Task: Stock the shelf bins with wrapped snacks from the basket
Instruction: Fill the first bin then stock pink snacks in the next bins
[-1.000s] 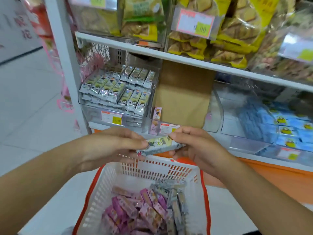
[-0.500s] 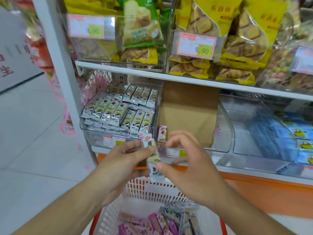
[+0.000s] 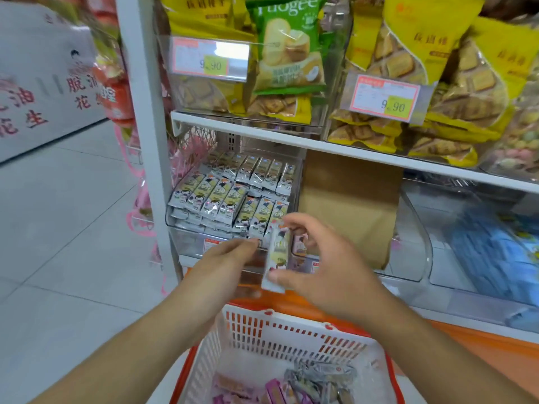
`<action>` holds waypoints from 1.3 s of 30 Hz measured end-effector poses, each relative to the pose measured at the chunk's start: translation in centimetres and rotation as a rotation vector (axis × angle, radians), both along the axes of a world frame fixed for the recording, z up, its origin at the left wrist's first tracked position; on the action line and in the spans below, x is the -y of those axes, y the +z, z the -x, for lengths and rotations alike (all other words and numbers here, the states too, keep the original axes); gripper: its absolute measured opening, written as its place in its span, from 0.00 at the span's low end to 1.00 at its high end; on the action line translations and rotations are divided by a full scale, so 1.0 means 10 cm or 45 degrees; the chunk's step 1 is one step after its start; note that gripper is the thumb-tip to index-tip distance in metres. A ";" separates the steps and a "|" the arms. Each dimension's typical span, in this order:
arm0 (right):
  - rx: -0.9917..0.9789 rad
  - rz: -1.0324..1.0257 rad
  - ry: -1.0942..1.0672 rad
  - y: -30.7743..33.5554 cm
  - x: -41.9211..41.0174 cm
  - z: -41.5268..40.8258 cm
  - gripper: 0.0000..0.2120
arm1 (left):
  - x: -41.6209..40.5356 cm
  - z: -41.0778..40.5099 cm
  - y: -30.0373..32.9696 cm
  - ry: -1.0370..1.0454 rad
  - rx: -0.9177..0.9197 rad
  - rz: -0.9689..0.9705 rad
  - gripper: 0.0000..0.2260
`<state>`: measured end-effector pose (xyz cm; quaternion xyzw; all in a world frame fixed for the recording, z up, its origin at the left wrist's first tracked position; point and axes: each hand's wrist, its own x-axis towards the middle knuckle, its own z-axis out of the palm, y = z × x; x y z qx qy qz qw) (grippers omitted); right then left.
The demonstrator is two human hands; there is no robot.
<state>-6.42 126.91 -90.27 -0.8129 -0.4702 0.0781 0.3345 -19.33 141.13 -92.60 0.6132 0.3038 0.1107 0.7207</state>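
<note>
My right hand (image 3: 326,266) pinches a white-and-yellow wrapped snack bar (image 3: 276,259), held upright between thumb and fingers in front of the clear shelf bin (image 3: 186,243). That bin holds several rows of the same bars (image 3: 230,191). My left hand (image 3: 221,266) is just left of the bar, fingers extended, no longer touching it as far as I can see. Below, the white basket with a red rim (image 3: 291,339) holds several pink and grey wrapped snacks (image 3: 294,386).
A brown cardboard divider (image 3: 350,205) stands right of the bin, then a clear bin with blue packets (image 3: 493,252). The upper shelf (image 3: 320,144) carries yellow and green biscuit bags with price tags. A white shelf post (image 3: 148,141) and tiled floor lie left.
The bar was turned from lying flat between both hands to upright. My left hand has let go, and the right hand now carries it up toward the bin.
</note>
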 end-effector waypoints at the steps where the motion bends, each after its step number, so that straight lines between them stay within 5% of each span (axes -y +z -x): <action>1: 0.025 0.006 -0.026 0.02 -0.12 -0.05 0.38 | -0.08 0.03 -0.01 0.027 -0.110 -0.259 0.14; 4: 0.109 0.098 -0.059 0.09 -0.49 -0.21 0.39 | -0.30 0.13 -0.11 -0.067 -0.510 -1.011 0.24; 6: 0.131 0.157 -0.058 0.13 -0.72 -0.30 0.39 | -0.38 0.16 -0.22 -0.138 -0.687 -1.138 0.27; 14: 0.122 0.338 -0.079 0.00 -1.23 -0.42 0.28 | -0.45 0.19 -0.41 -0.174 -0.745 -1.078 0.32; 20: 0.210 0.308 -0.020 -0.04 -1.20 -0.42 0.30 | -0.44 0.15 -0.42 -0.234 -0.783 -1.072 0.33; 30: 0.130 -0.064 0.023 -0.11 -0.19 -0.12 0.20 | -0.06 0.40 -0.37 -0.194 -0.687 -1.349 0.29; 33: 0.054 -0.079 0.026 -0.45 0.19 -0.08 0.16 | 0.10 0.42 -0.57 -0.267 -0.677 -1.246 0.28; 39: -0.242 0.660 -0.049 -1.51 0.78 -0.11 0.20 | 0.13 0.43 -1.42 -0.435 -0.959 -1.119 0.41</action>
